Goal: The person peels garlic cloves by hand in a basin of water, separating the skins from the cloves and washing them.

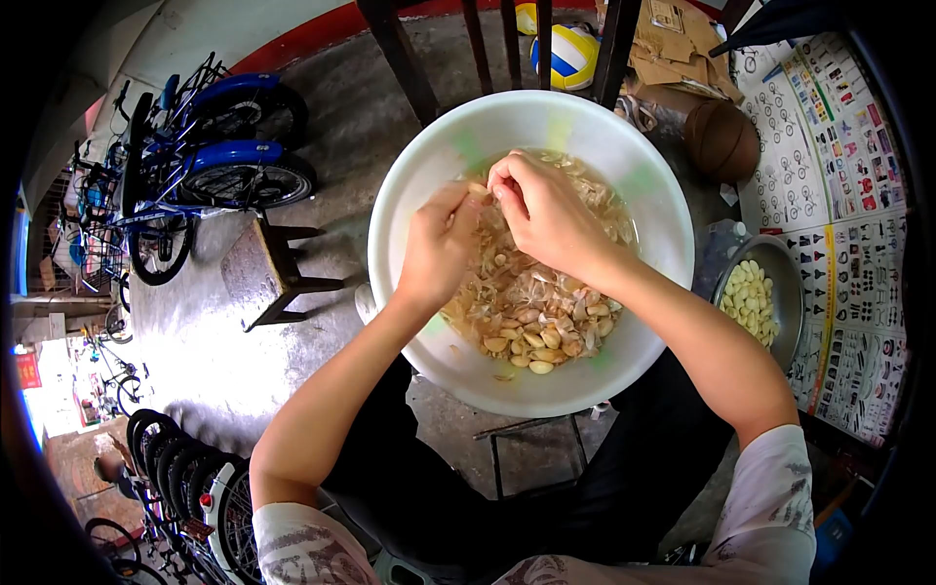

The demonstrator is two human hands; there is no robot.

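Note:
Both hands meet above a large white basin (pixel 400 292) that holds water, loose skins and garlic cloves. My left hand (pixel 444 239) pinches a garlic clove (pixel 478 189) between thumb and fingers. Close against it, the fingertips of my right hand (pixel 546 214) are pinched together at the clove's end; whether they grip a bit of its skin is too small to tell. Unpeeled garlic cloves (pixel 536 343) gather at the near side of the basin, and papery skins (pixel 526 283) float around them. To the right, a metal bowl (pixel 795 302) contains pale peeled cloves (pixel 748 297).
A wooden stool (pixel 278 273) stands left of the basin, with blue bicycles (pixel 234 156) beyond. Dark chair bars (pixel 507 44), a volleyball (pixel 568 57), a basketball (pixel 721 141) and cardboard (pixel 682 44) lie ahead. Printed sheets (pixel 838 224) cover a surface at the right.

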